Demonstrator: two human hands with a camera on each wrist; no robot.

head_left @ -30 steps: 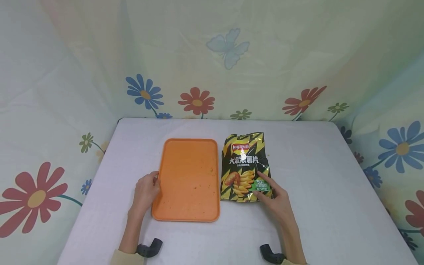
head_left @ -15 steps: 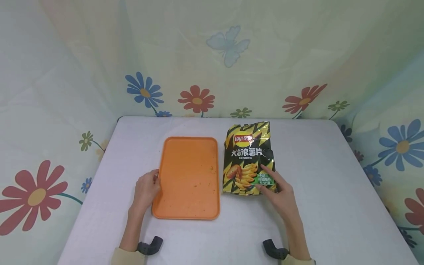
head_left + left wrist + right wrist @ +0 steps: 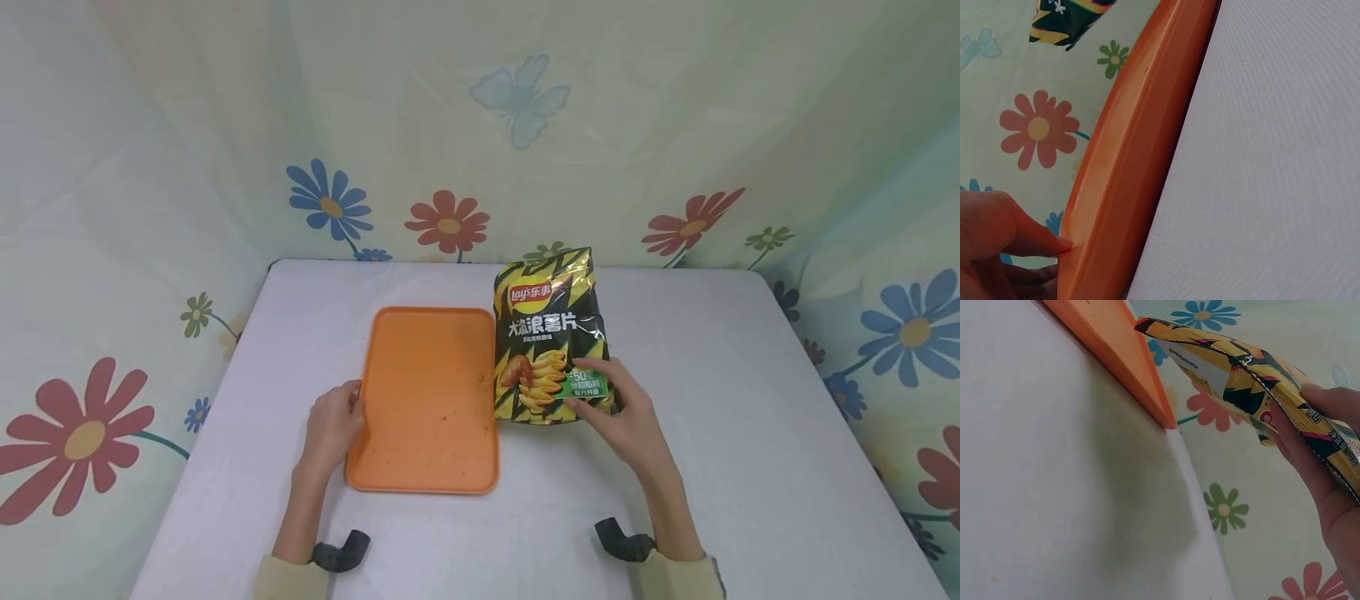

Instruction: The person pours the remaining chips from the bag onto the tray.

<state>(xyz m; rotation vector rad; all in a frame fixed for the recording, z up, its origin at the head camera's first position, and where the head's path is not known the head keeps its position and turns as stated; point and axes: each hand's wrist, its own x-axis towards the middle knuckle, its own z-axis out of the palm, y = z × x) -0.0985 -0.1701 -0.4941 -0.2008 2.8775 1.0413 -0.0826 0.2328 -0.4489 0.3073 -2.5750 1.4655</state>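
Note:
In the head view, my right hand [image 3: 626, 412] pinches the lower right edge of a black-and-yellow bag of potato chips [image 3: 532, 342]. The right wrist view shows the chip bag [image 3: 1235, 362] raised above the table, thumb on one face and fingers behind the other. The bag's left edge overlaps the right rim of an orange tray [image 3: 431, 392], which lies flat with small dark crumbs on it. My left hand [image 3: 335, 425] holds the tray's left rim. Up close in the left wrist view, the thumb is on the rim of the tray [image 3: 1129, 150] and the other fingers are curled beside it.
A white cloth [image 3: 720, 467] covers the table under the tray. Behind and at both sides hangs a pale curtain [image 3: 637, 100] with printed flowers and a butterfly. A black curved device [image 3: 341, 552] is strapped at each wrist.
My right hand has lifted the chip bag off the table, first away from me and slightly right, then left toward the tray. The left hand stays at the tray's rim.

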